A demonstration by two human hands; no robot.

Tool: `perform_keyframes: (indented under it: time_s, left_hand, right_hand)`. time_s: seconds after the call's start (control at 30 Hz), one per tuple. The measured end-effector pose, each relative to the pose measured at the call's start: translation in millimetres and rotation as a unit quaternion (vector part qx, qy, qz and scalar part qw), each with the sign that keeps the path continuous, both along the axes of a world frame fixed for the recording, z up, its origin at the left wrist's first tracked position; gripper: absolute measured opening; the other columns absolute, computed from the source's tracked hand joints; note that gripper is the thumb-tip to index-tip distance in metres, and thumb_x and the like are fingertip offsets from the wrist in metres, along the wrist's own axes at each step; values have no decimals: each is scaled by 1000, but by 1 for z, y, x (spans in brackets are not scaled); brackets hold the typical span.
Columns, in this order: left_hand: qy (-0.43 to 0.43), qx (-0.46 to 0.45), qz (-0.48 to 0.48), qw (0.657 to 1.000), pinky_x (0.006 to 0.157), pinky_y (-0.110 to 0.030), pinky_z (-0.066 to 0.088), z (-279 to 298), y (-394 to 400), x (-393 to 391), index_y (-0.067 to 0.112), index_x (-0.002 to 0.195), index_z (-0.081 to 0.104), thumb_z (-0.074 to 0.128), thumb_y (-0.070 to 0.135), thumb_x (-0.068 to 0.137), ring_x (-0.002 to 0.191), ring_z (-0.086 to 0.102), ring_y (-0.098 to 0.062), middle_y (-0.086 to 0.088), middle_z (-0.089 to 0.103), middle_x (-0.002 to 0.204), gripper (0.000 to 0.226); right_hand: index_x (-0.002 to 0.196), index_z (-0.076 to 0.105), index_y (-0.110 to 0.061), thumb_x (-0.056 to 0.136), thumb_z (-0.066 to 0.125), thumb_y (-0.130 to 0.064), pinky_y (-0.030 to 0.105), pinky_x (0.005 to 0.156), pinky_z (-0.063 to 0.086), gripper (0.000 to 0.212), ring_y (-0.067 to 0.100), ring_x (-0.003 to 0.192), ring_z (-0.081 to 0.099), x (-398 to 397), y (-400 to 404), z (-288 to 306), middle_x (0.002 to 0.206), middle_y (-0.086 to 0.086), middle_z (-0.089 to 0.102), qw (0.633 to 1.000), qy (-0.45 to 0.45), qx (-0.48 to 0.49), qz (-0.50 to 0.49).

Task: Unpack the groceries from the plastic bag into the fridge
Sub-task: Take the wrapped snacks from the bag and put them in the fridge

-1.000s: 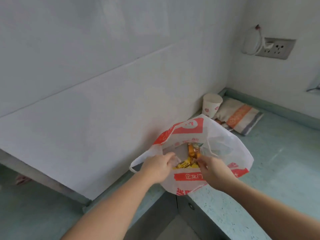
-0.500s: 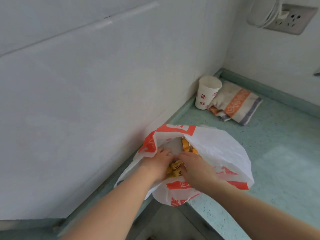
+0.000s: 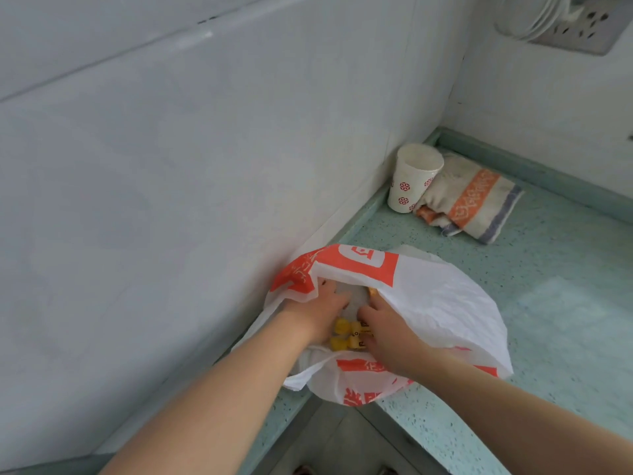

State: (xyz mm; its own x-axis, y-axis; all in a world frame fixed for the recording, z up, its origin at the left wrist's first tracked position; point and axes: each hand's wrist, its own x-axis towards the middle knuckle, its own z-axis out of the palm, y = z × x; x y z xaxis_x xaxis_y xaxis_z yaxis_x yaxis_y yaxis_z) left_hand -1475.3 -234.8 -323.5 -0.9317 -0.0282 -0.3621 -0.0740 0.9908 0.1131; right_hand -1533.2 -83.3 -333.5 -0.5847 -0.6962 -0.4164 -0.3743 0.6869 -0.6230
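Biggest change first: a sec ago the white thin plastic bag w/ orange-red print (image 3: 442, 303) sat w/ its mouth held wide and both hands at the rim; now both hands are sunk well inside, and the far flap has flopped over the opening, covering most of what's in there. My read: the step has gone from opening the bag to actually digging out the first item, so the unpack is only just starting, nothing out yet, fridge not in view. Bag sits on the pale green speckled countertop (image 3: 561, 323), at its near-left corner, left side against the white wall, lower part overhanging the front edge a bit. It looks crumpled, soft, slumped, no shape of its own, so it'll prob shift when sth is pulled out. Left hand (image 3: 320, 315) is in the left side of the mouth, fingers reaching down and partly hidden by the flap; can't tell if it has hold of anything. Right hand (image 3: 383, 332) is just beside it, fingers curled down over the small yellow wrapped packets (image 3: 346, 334), touching them; whether it's truly gripping one, can't tell. Packets lie between the two hands, near the front of the bag's opening; an orange bit shows further back under the flap.
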Motion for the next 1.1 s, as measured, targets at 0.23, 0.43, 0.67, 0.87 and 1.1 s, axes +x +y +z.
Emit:
perform_keyframes:
  time_s: [0.23,0.43,0.67,0.87,1.1]
  left_hand:
    - [-30,20,53,998,64,-29,46,15,-1,-5,18,85,54,52,14,89,74,54,-17,4,53,79,6]
    - [0,40,52,998,71,-30,41,48,13,-18,30,117,52,41,12,95,96,59,-25,-3,61,106,30]
    - [45,41,33,998,94,-37,46,108,39,-24,37,124,59,42,30,98,119,54,-25,2,60,130,31]
    - [166,13,7,986,83,-37,50,175,46,-28,37,116,58,43,38,98,100,62,-25,-1,66,115,24]
    - [370,83,-95,920,75,-32,54,198,73,-15,27,114,66,51,21,97,92,67,-20,6,70,111,24]
  right_hand:
    - [148,23,-2,103,29,-9,35,113,30,46,34,138,32,-9,18,-6,151,16,31,994,-87,54,43]
    - [148,11,-44,102,26,-38,41,107,31,49,33,131,40,-29,39,49,149,7,32,987,15,152,39]
    - [80,52,-28,96,37,-38,27,71,43,24,13,81,53,-49,53,124,83,-6,56,997,46,53,8]
    - [80,53,-13,100,36,-34,30,62,38,33,15,67,45,-50,96,197,78,2,54,991,88,-34,-94]
    - [70,57,-14,97,41,-29,28,55,37,35,16,54,46,-7,183,234,59,-1,55,931,171,-119,-298]
